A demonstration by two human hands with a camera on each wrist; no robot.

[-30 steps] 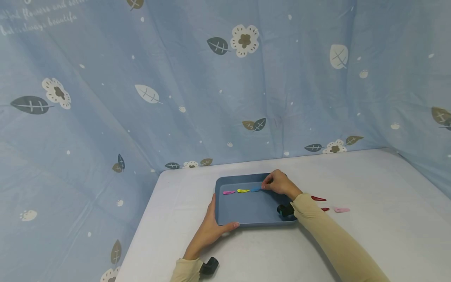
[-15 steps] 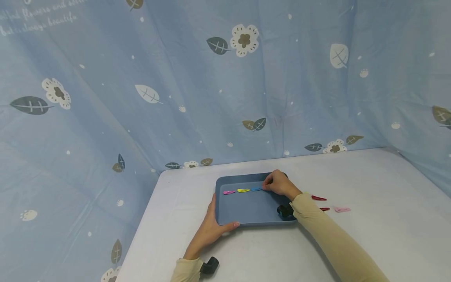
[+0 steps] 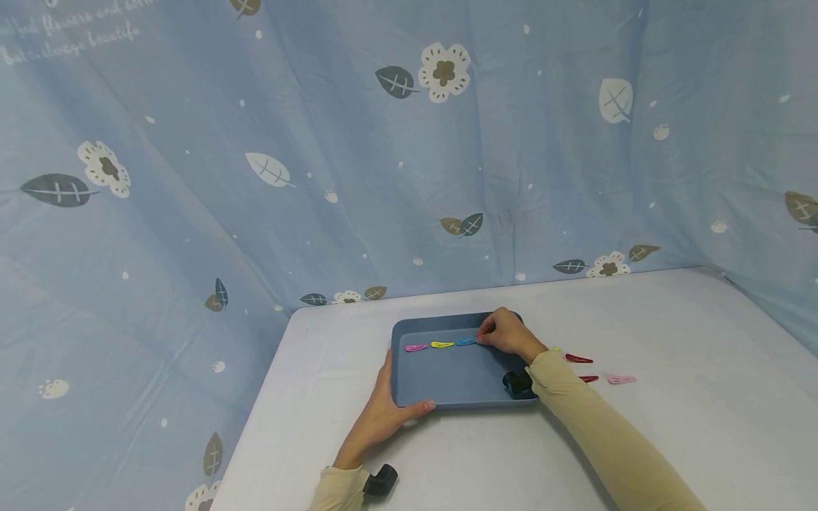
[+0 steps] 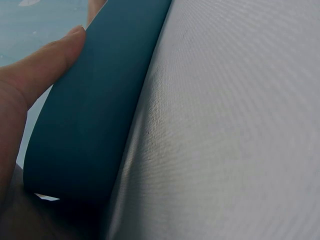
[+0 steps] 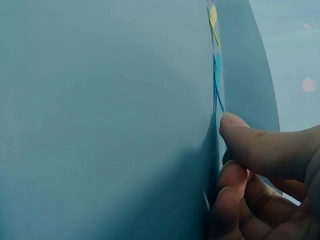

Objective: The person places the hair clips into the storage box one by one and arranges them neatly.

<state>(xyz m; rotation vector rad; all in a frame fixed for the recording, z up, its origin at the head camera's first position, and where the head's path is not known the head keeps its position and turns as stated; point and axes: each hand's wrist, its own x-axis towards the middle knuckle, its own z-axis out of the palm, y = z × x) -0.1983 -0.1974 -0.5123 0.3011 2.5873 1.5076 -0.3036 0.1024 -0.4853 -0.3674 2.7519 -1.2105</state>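
Note:
In the head view, a blue-grey tray [image 3: 460, 380] lies on the white table. My left hand [image 3: 378, 419] holds its near left corner, thumb on the front rim and fingers along the left side; the thumb [image 4: 52, 62] also shows in the left wrist view. Inside the tray, a pink hair clip [image 3: 416, 348], a yellow hair clip [image 3: 442, 345] and a blue hair clip [image 3: 466, 342] lie in a row. My right hand [image 3: 508, 333] pinches the narrow end of the blue hair clip [image 5: 217, 75], which appears low against the tray floor. Its fingertips are partly hidden.
Right of the tray, two dark red hair clips [image 3: 579, 358] and a pale pink hair clip [image 3: 620, 380] lie on the table [image 3: 690, 426]. A yellow-green bit [image 3: 555, 348] peeks out beside the right sleeve [image 3: 594, 419]. A patterned blue curtain [image 3: 358, 142] hangs behind.
Both hands, the tray and the clips stay almost where they were. The right sleeve has shifted very slightly, and a yellow-green bit now shows past it.

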